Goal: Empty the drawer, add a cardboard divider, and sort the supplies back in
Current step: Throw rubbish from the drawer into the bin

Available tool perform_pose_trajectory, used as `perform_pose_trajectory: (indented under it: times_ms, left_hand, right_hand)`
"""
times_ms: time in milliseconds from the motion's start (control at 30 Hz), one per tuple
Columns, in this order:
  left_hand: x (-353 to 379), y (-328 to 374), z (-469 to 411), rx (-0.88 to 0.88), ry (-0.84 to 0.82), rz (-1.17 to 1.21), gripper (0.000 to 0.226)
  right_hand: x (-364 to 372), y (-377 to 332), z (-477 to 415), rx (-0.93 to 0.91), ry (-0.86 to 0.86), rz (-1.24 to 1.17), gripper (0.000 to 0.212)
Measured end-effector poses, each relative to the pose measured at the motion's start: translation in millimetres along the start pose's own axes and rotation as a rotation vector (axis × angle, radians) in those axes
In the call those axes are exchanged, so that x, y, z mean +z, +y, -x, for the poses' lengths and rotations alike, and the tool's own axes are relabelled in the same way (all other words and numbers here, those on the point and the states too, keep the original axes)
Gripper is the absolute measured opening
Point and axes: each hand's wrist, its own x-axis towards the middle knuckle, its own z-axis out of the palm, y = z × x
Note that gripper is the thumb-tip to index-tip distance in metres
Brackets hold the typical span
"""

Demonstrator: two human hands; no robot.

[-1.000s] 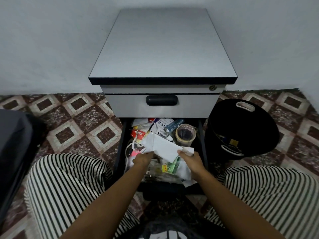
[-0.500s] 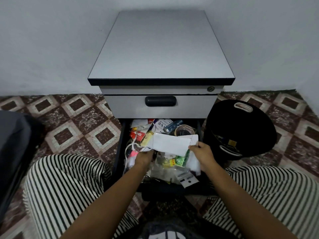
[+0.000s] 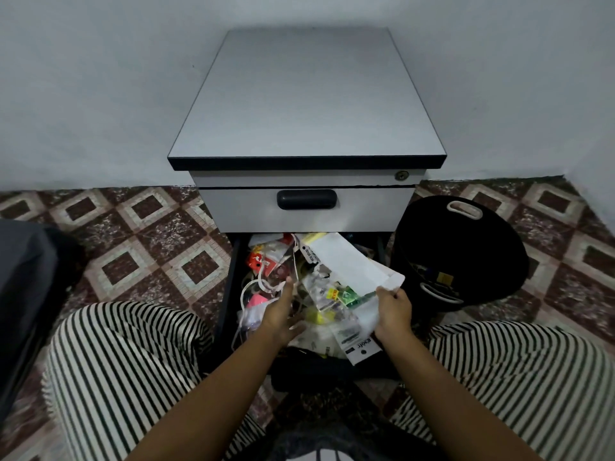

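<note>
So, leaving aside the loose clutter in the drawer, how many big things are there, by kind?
Cabinet: 1
Open drawer: 1
Black basket: 1
White envelope: 1
Dark grey object, at the left edge: 1
Total: 5

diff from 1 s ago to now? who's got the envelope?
The left hand let go of the white envelope and now lies open over the drawer clutter. The right hand alone pinches the envelope's near corner and has swung it rightward, toward the black basket. The cabinet and basket stayed put.
</note>
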Motion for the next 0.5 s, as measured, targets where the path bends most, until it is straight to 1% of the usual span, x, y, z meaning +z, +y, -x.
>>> perform_pose_trajectory:
  times_ms: [33, 100, 167, 200, 233, 267, 333, 400, 433, 500]
  left_hand:
    - [1, -1, 0, 0.020, -0.002, 0.018, 0.056]
    - [5, -3, -1, 0.054, 0.000, -0.005, 0.044]
    - [9, -4, -3, 0.078, 0.003, -0.085, 0.035]
    - [11, -5, -5, 0.089, 0.010, -0.134, 0.036]
    - [12, -5, -4, 0.108, 0.024, -0.175, 0.041]
    - [14, -6, -5, 0.128, 0.060, -0.216, 0.051]
    - [15, -8, -7, 0.136, 0.187, -0.323, 0.070]
    - [17, -7, 0, 0.085, 0.297, -0.439, 0.087]
    - [18, -7, 2, 0.066, 0.311, -0.490, 0.093]
    - [19, -5, 2, 0.051, 0.250, -0.549, 0.097]
  right_hand:
    - [1, 3, 1, 0.006, 0.021, -0.010, 0.007]
    - [4, 7, 4, 0.023, 0.045, -0.042, 0.013]
    - [7, 9, 8, 0.051, 0.033, -0.076, 0.008]
    - [9, 10, 9, 0.062, 0.033, -0.077, 0.014]
    - [10, 12, 8, 0.067, 0.028, -0.070, 0.019]
    - [11, 13, 10, 0.065, 0.022, -0.070, 0.020]
    - [12, 14, 12, 0.064, 0.021, -0.078, 0.007]
    - [13, 15, 10, 0.050, 0.038, -0.074, 0.009]
    - [14, 15, 10, 0.044, 0.048, -0.064, 0.005]
    - [14, 13, 11, 0.047, 0.068, -0.050, 0.003]
